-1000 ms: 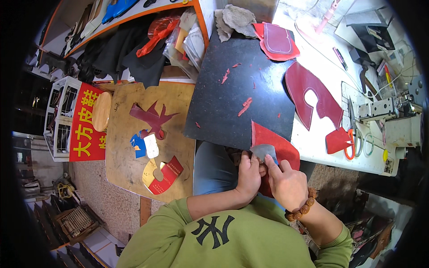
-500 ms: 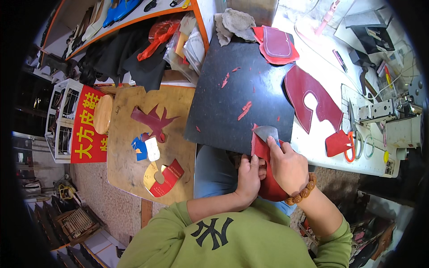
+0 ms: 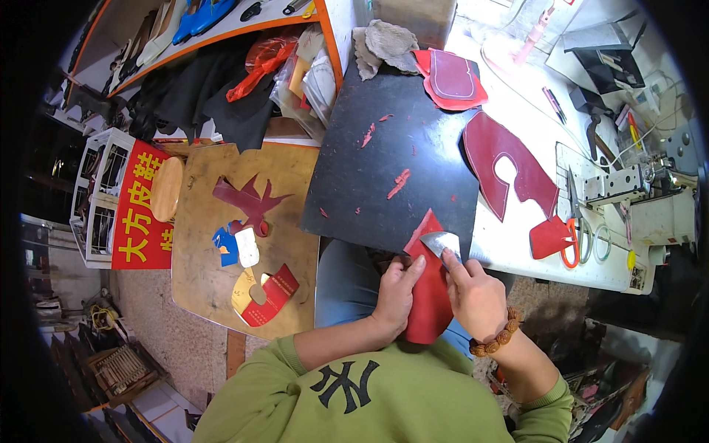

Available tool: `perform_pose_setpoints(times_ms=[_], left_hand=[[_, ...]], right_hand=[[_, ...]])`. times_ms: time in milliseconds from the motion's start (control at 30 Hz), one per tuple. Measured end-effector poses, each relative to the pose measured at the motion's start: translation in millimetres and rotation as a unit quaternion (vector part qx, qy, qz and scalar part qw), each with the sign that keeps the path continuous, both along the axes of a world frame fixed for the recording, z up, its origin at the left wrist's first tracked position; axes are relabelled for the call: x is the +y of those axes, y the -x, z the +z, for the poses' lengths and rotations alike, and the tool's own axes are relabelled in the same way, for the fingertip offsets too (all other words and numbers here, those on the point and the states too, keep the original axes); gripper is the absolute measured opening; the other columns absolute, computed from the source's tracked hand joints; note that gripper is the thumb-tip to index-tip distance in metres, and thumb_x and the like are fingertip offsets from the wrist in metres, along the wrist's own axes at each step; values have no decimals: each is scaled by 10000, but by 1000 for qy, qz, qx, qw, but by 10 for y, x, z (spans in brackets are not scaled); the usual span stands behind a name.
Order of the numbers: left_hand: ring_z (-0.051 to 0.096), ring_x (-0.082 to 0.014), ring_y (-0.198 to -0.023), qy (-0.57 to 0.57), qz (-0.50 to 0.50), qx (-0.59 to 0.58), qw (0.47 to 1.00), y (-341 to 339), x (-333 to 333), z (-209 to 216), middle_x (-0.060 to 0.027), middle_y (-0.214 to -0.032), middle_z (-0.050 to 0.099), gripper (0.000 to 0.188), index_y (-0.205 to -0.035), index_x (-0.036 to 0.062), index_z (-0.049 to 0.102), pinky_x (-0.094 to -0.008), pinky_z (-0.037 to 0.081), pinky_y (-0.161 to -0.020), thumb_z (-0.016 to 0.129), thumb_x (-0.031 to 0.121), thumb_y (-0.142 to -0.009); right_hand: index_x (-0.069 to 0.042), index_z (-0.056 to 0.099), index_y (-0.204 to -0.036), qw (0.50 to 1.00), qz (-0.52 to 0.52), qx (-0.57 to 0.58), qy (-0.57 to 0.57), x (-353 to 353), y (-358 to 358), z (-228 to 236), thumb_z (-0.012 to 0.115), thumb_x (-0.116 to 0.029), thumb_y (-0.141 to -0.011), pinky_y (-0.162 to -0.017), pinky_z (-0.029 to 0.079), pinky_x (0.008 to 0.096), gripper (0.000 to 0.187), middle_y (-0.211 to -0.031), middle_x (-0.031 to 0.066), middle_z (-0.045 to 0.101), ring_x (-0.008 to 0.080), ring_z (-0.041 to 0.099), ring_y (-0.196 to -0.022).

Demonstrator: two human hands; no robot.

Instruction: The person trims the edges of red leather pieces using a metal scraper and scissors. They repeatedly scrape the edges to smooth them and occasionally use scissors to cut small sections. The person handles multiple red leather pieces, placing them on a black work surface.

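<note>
A red leather piece (image 3: 430, 306) lies over the near edge of the black board (image 3: 391, 148) and hangs down toward my lap. My left hand (image 3: 397, 294) grips its left edge, thumb on top and fingers underneath. In my right hand (image 3: 476, 301) is a skiving knife (image 3: 441, 242), its handle mostly hidden by my fingers. Its broad silver blade points left across the upper part of the leather. Thin red leather shavings (image 3: 399, 184) are scattered on the board. Right of them, a curved maroon leather piece (image 3: 489, 151) with a cutout overlaps the board's edge.
Stacked red and maroon leather pieces (image 3: 452, 80) and a grey cloth (image 3: 385, 46) lie at the board's far end. Orange-handled scissors (image 3: 573, 238) and a red offcut (image 3: 549, 237) rest on the white table. A wooden table (image 3: 284, 173) at left carries maroon scraps (image 3: 255, 201) and card pieces.
The red leather has been turned and spread flatter, showing more of its face. My left hand has shifted left and up along it. The knife blade now points left, more exposed.
</note>
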State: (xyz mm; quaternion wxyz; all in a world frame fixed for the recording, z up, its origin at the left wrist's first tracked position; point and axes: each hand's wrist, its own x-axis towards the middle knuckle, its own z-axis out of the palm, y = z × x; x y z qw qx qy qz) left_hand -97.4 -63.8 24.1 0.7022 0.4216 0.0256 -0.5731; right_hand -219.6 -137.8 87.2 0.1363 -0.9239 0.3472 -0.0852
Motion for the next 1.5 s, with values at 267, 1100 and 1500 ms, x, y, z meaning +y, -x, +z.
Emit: perform_pose_setpoints(times_ms=[267,1100,1500], left_hand=[[568,-55,-715,-44,-89,-76,992,-156,-4,97,-8,-841,644,206,-940,-7,654,-233,487,-658,558,171,-983],[438,-24,-630,-62,-105,-153,981,-184,-20,-15,51,-692,547,268,-754,23,638,-232,393,-551,599,182,-967],[541,-36,-686,-50,-124,-38,990,-90,46,17,-2,-795,617,244,-902,51,608,-193,442,-648,531,258,-1004]], right_hand=[[-78,605,-1231,998,24,-53,-33,3,-25,42,620,-124,-841,-481,498,391,392,-755,110,563,293,597,-540],[-87,628,-1177,995,80,41,-33,-406,-412,136,607,-130,-831,-530,523,402,348,-737,125,600,313,628,-591],[-95,636,-1205,998,52,-34,-27,-250,6,23,625,-76,-800,-493,494,392,406,-724,100,557,294,590,-534]])
